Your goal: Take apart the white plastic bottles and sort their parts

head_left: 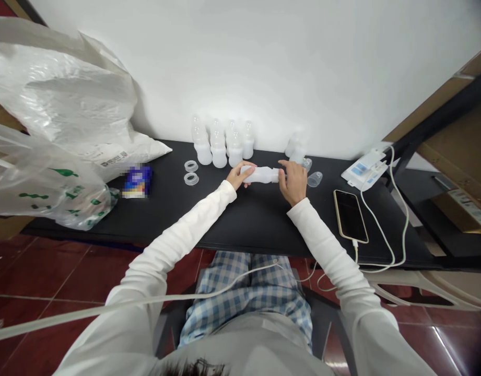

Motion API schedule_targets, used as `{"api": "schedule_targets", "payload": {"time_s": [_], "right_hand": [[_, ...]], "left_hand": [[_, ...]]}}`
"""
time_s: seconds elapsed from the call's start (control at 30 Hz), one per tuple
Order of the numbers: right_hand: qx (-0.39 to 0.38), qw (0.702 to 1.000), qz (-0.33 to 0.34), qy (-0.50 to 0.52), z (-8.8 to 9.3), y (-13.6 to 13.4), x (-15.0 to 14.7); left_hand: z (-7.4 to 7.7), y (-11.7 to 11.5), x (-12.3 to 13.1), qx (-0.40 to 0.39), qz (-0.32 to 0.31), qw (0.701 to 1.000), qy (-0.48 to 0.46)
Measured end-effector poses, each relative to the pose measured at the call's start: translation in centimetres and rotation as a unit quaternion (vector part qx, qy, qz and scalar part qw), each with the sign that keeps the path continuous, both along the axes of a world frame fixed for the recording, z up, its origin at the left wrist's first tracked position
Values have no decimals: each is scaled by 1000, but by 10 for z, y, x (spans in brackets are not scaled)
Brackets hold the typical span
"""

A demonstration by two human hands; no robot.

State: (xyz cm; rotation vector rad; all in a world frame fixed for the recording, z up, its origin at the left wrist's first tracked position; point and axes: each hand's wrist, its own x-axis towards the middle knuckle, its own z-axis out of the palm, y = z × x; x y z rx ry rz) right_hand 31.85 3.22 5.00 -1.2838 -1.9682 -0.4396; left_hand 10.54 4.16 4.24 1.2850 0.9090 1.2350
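Observation:
A white baby bottle point(261, 175) lies sideways in the air above the black table, its base to the left. My left hand point(237, 176) is closed around the base end. At the neck end, my right hand point(294, 181) has its thumb and fingers on the bottle's top; what sits under those fingers is mostly hidden. Several white bottles with clear domed caps point(217, 146) stand against the wall beyond my left hand. Two translucent rings point(191, 178) lie left of it. Past my right hand are white bottles point(297, 150) and clear caps point(315, 179), partly covered.
Large plastic bags point(68, 94) and a blurred blue packet point(137, 181) occupy the left of the table point(251, 219). On the right lie a phone point(350, 215) with a white cable point(381, 235) and a white-blue package point(364, 168). Shelving with cardboard boxes point(455, 141) stands far right.

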Motion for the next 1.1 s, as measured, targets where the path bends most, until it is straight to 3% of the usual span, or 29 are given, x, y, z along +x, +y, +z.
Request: {"api": "schedule_targets", "payload": {"time_s": [0.13,0.27,0.37,0.5,0.67,0.87,0.97,1.1], "right_hand": [[13,997,12,-77,3,-7,-4],[14,997,8,-70,-2,-4,-1],[-16,1000,0,12,-10,2,2],[-63,989,24,134,-21,14,10],[-105,980,56,159,-22,21,17],[-115,985,52,120,1,18,18],[-72,990,-24,118,7,20,28],[-59,982,-145,105,-1,31,49]], "left_hand": [[-5,2,5,-35,-13,999,0],[-10,-5,10,-27,-8,999,38],[-10,-13,11,93,32,988,117],[-10,-14,7,335,19,918,210],[-14,-5,5,426,4,866,260],[-6,-8,4,374,14,889,264],[-1,-17,-1,315,85,913,245],[1,-20,-4,201,180,947,175]]}}
